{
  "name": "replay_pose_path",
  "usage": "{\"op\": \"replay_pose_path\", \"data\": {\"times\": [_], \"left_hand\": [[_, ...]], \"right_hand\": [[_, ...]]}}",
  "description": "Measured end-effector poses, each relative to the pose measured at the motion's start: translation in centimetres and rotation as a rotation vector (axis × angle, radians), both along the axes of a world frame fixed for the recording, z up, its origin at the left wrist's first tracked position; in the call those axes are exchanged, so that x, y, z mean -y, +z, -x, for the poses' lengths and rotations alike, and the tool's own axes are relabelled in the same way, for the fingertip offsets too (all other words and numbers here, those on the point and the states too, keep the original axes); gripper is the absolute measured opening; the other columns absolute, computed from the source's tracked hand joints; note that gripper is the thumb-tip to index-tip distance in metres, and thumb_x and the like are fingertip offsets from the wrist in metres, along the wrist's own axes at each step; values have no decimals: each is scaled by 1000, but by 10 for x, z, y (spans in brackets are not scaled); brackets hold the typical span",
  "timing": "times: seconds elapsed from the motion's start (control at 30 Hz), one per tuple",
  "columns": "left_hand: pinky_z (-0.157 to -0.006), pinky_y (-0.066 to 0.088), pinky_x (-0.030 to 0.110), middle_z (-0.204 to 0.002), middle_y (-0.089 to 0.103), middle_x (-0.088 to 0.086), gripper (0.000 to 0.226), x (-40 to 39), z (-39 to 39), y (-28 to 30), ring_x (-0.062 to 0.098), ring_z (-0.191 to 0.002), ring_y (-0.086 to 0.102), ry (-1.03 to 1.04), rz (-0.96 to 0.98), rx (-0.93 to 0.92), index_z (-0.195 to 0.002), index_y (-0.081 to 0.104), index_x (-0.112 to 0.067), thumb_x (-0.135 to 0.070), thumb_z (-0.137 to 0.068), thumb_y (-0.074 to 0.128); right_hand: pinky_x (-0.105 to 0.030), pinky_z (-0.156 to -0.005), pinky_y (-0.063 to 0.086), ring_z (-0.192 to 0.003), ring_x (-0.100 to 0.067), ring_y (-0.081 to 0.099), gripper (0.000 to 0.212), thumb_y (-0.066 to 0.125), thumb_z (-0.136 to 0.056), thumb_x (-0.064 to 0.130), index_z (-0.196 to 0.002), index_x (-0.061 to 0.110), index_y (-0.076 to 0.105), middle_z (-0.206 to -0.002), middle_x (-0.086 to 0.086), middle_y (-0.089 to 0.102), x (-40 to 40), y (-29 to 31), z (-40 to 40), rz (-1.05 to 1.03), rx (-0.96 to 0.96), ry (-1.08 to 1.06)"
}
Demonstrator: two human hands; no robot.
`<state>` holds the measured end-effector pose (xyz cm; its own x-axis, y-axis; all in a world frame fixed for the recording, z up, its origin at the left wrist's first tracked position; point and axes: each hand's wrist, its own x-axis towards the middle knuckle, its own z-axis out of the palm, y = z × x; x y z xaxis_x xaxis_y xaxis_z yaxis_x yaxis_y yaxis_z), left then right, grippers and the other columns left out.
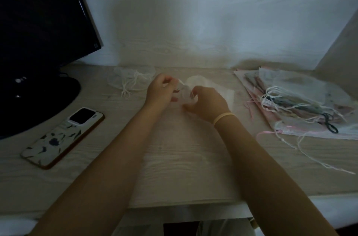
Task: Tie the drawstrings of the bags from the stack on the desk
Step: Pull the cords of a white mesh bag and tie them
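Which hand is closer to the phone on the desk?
Left. The left hand works just up and right of the phone; the right hand sits farther right, beyond it.

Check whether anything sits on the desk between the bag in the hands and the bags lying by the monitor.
Nothing visible does. The bag is held by the left hand and right hand; only bare desk shows between the left hand and the bags near the monitor. The phone lies nearer the person, off that path.
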<state>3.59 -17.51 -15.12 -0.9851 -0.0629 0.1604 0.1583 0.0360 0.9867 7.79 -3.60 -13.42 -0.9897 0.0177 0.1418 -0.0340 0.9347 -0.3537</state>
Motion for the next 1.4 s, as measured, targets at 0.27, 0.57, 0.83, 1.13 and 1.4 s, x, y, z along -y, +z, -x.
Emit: {"op": "replay_pose_path", "data": {"times": [0.27,0.57,0.83,1.13,1.4], "left_hand": [[-81,59,36,-114,62,22,11,31,14,41,30,-97,68,23,-316,-35,-85,55,-11,-13,-96,56],[-79,57,35,-93,70,5,16,129,38,27,20,-87,68,307,-114,88,-92,67,-14,-29,-87,68],[-62,46,24,-71,62,-5,18,150,35,15,9,-66,56,360,35,27,-70,60,-20,-28,-85,69],[-58,38,26,-85,54,-4,35,115,19,37,16,-75,56,449,216,25,-110,47,-17,-26,-82,66],[-63,44,29,-74,58,-7,2,-22,5,70,14,-69,56,84,422,-77,-84,57,-23,-24,-84,56]], "right_hand": [[-41,-61,60,-64,-26,70,29,53,-85,22,-112,17,47,-91,-14,68,53,14,39,612,33,-9],[-37,-105,41,-124,-28,46,85,81,-70,32,-142,23,36,-141,-12,40,125,5,92,484,44,268],[-37,-85,50,-101,-34,61,29,49,-90,9,-111,13,69,-106,-16,66,137,21,105,26,-276,76],[-38,-78,52,-89,-30,63,44,45,-87,7,-128,20,48,-105,-12,67,103,26,87,155,-213,8],[-41,-93,45,-95,-29,61,28,48,-84,10,-109,17,60,-102,-9,67,-15,47,42,126,-319,-179]]}}
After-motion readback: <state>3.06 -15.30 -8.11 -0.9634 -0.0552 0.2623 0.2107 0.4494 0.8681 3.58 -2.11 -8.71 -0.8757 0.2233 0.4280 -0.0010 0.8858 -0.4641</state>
